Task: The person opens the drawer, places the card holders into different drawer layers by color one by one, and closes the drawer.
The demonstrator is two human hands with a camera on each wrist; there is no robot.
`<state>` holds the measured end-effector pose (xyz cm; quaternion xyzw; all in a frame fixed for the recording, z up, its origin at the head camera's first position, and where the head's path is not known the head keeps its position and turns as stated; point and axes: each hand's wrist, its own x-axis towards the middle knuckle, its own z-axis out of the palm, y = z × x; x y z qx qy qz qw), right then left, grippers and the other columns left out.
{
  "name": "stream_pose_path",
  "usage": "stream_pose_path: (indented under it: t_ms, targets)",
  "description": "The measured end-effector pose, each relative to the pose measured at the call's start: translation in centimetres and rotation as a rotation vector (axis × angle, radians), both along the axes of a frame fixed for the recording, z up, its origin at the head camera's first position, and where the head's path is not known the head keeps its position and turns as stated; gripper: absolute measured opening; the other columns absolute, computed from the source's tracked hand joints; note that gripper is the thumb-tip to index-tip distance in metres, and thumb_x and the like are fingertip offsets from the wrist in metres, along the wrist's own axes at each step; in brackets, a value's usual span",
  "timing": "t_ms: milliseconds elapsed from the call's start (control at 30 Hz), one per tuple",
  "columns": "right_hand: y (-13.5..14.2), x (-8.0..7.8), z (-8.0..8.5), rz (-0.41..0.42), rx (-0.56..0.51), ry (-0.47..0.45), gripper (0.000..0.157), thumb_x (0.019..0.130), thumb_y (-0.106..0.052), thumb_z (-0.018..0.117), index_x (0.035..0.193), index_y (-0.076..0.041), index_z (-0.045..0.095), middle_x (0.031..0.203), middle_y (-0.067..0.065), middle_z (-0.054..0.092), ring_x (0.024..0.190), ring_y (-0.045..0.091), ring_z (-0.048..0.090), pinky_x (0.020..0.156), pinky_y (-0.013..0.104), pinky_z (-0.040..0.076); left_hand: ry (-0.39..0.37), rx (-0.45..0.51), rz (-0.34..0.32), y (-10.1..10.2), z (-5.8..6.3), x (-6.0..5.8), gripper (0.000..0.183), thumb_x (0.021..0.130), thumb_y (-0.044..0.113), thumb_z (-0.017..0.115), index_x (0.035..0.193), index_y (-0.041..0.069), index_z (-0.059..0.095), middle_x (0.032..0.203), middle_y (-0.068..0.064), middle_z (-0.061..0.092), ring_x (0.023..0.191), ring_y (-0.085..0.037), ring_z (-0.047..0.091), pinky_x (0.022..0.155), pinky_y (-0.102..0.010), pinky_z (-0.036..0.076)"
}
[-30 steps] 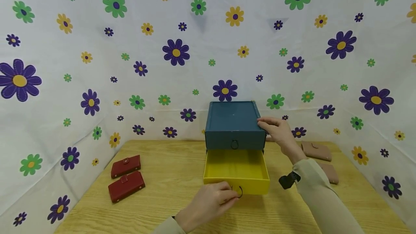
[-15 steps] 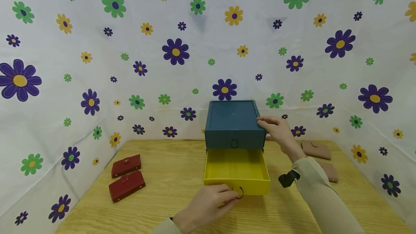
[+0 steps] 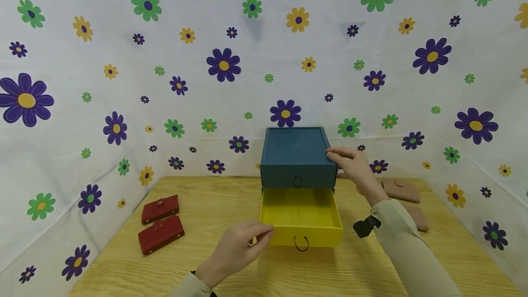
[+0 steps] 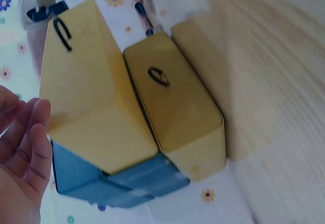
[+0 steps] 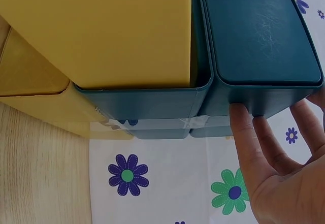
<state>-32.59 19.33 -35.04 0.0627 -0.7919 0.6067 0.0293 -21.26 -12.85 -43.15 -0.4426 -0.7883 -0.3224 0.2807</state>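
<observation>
A yellow drawer [image 3: 319, 236] stands pulled out below the blue top drawer unit [image 3: 294, 146] of a small stacked cabinet. Its inside looks bare, and a black ring handle [image 3: 303, 250] hangs from its front. My left hand [image 3: 235, 251] is at the drawer's front left corner, thumb and forefinger extended toward the edge; whether they touch it is hard to tell. With fairly straight fingers, my right hand [image 3: 356, 168] rests against the right side of the blue unit. In the left wrist view, another yellow box [image 4: 175, 104] with its own black handle sits beside the pulled-out drawer.
Two red wallets [image 3: 161, 235] lie at the left of the wooden table [image 3: 210, 205]. Two pinkish-beige wallets [image 3: 401, 190] lie at the right, partly behind my right arm. A flower-patterned cloth [image 3: 181, 54] closes off the back and sides.
My left hand has let go of the ring handle and moved left to the drawer's front corner. The drawer stays pulled out, and my right hand has kept its place on the blue unit.
</observation>
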Motion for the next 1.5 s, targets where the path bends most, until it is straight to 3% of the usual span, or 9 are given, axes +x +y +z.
stream_pose_path:
  t_ms: [333, 633, 800, 1000, 1300, 1500]
  targets:
    - [0.1, 0.2, -0.1, -0.009, 0.014, -0.013, 0.051, 0.098, -0.039, 0.058, 0.139, -0.009, 0.055, 0.149, 0.016, 0.045, 0.132, 0.04, 0.049, 0.096, 0.053, 0.049, -0.025, 0.037, 0.056, -2.2, 0.2, -0.4, 0.014, 0.089, 0.003, 0.069, 0.099, 0.01, 0.075, 0.086, 0.001, 0.074, 0.062, 0.005, 0.051, 0.054, -0.006, 0.042]
    - [0.0, 0.2, -0.1, -0.007, 0.01, -0.022, 0.051, 0.098, -0.04, 0.058, 0.14, -0.009, 0.055, 0.15, 0.016, 0.044, 0.133, 0.04, 0.048, 0.096, 0.053, 0.049, 0.03, -0.008, 0.221, -4.5, -0.2, -1.9, 0.014, 0.086, 0.005, 0.073, 0.096, 0.014, 0.076, 0.081, 0.006, 0.071, 0.062, 0.006, 0.05, 0.054, -0.008, 0.043]
    - [-0.1, 0.2, 0.0, -0.002, 0.002, -0.028, 0.051, 0.098, -0.04, 0.058, 0.14, -0.01, 0.055, 0.15, 0.016, 0.044, 0.133, 0.039, 0.048, 0.097, 0.053, 0.049, -0.009, -0.042, 0.318, -6.0, -0.3, -2.6, 0.013, 0.085, 0.007, 0.075, 0.094, 0.015, 0.076, 0.082, 0.008, 0.071, 0.065, 0.005, 0.052, 0.055, -0.014, 0.048]
    - [-0.1, 0.1, 0.1, -0.006, 0.006, -0.016, 0.051, 0.098, -0.04, 0.058, 0.139, -0.009, 0.056, 0.15, 0.016, 0.044, 0.133, 0.04, 0.048, 0.097, 0.054, 0.048, -0.014, -0.109, 0.372, -7.4, -0.4, -3.1, 0.011, 0.083, 0.008, 0.077, 0.089, 0.017, 0.076, 0.08, 0.01, 0.069, 0.067, 0.004, 0.056, 0.054, -0.012, 0.044]
    - [-0.1, 0.1, 0.1, 0.003, 0.005, -0.003, 0.051, 0.099, -0.039, 0.058, 0.139, -0.009, 0.055, 0.15, 0.016, 0.044, 0.133, 0.04, 0.048, 0.096, 0.054, 0.049, -0.192, -0.201, 0.504, -10.4, -0.5, -3.3, 0.006, 0.086, 0.015, 0.075, 0.089, 0.02, 0.075, 0.086, 0.012, 0.069, 0.077, -0.003, 0.063, 0.061, -0.018, 0.05]
    - [-0.1, 0.1, 0.0, 0.0, 0.002, -0.008, 0.051, 0.098, -0.04, 0.058, 0.139, -0.009, 0.055, 0.15, 0.016, 0.044, 0.133, 0.04, 0.047, 0.097, 0.054, 0.048, -0.262, -0.268, 0.55, -12.0, -0.9, -3.6, 0.006, 0.086, 0.019, 0.075, 0.092, 0.018, 0.075, 0.09, 0.008, 0.07, 0.081, -0.01, 0.065, 0.065, -0.024, 0.053]
